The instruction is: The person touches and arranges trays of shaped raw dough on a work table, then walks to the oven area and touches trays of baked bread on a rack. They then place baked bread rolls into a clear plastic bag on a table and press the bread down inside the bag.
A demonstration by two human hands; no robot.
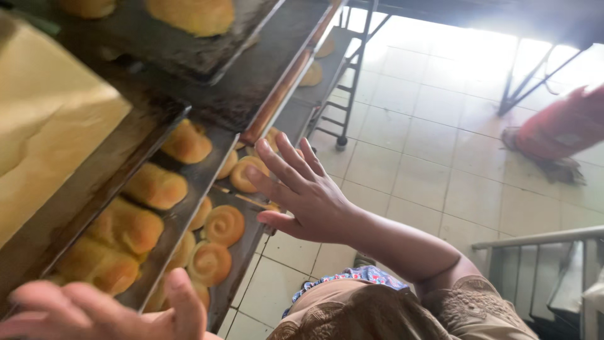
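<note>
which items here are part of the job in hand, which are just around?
In hand:
right hand, open, reaching toward the rack tray of spiral buns
left hand at the near tray of oblong rolls

Just around:
top tray with a bun
red object on the tiled floor
metal railing

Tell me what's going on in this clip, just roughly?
A person stands at a rack of dark baking trays loaded with golden buns and spiral rolls. Their right hand is spread open, fingers at the edge of a lower tray by the spiral rolls. The left hand, blurred at the bottom, grips the near corner of the tray holding the buns.
</note>
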